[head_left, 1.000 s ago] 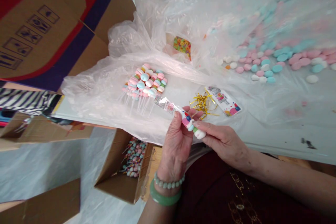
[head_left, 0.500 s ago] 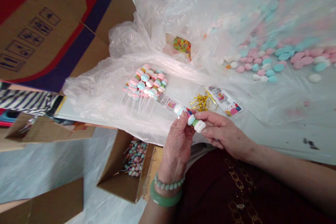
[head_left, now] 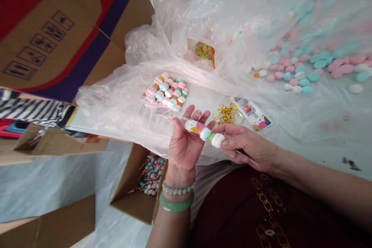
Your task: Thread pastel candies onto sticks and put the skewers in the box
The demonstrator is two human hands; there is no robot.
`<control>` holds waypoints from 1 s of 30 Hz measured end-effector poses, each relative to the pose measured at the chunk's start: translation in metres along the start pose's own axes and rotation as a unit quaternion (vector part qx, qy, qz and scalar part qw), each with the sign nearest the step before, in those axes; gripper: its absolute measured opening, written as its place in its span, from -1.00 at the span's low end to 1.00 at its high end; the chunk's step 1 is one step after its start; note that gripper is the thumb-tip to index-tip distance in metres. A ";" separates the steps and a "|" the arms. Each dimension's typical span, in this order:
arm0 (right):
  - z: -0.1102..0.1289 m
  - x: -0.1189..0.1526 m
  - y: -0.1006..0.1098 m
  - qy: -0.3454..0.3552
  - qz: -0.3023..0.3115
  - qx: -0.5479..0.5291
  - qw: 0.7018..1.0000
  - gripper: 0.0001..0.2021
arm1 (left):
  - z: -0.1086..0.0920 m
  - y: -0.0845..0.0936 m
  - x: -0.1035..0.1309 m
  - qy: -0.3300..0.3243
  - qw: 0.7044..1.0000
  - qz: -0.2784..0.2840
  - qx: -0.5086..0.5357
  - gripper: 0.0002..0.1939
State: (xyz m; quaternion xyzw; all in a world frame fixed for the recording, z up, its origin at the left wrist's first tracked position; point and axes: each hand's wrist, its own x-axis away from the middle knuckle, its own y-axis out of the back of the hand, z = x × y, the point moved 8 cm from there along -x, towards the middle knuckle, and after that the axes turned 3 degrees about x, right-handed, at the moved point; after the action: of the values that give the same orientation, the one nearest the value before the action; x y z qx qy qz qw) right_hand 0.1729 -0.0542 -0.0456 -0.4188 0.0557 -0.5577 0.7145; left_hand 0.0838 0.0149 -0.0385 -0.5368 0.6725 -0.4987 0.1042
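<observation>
Large carton: cardboard box (head_left: 84,42) beside the worktable.
Lower carton: open box (head_left: 128,178) holding candy sticks (head_left: 152,174).
Skewer pile: marshmallow skewers (head_left: 164,93) on plastic sheeting (head_left: 109,102).
Left hand (head_left: 187,143): palm up, fingers loosely spread beneath a printed bag (head_left: 200,127).
Held skewer (head_left: 217,140): between both hands, overlapping that bag; whether inside, I cannot tell.
Gold ties (head_left: 226,114): beyond the right hand (head_left: 247,143), whose thumb and fingers pinch the skewer's near end.
Loose marshmallows (head_left: 303,75): scattered far right.

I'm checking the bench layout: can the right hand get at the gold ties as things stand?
Probably yes: the gold ties lie just beyond the right hand, nothing visible between, though its fingers may need to release the candy stick.
</observation>
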 end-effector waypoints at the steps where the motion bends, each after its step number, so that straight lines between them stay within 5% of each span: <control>1: 0.000 -0.002 0.002 -0.001 -0.014 0.002 1.000 -0.77 | 0.000 -0.002 -0.002 -0.005 1.000 -0.008 0.001 -0.67; 6: -0.001 -0.007 0.026 0.019 -0.128 0.054 0.990 -0.81 | 0.010 -0.005 -0.005 -0.003 0.999 -0.038 0.017 -0.74; 16: -0.004 -0.005 0.037 -0.023 -0.128 0.020 0.991 -0.78 | 0.013 0.008 -0.003 0.029 0.998 -0.055 -0.023 -0.66; 30: 0.002 -0.010 0.016 0.054 -0.176 0.081 0.980 -0.82 | 0.040 0.000 0.000 0.023 0.996 -0.081 -0.031 -0.65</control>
State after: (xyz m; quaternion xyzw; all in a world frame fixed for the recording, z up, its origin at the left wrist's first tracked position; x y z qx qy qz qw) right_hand 0.1826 -0.0447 -0.0590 -0.3321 -0.0259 -0.6988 0.6330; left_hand 0.1109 -0.0072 -0.0573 -0.5808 0.6439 -0.4971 0.0310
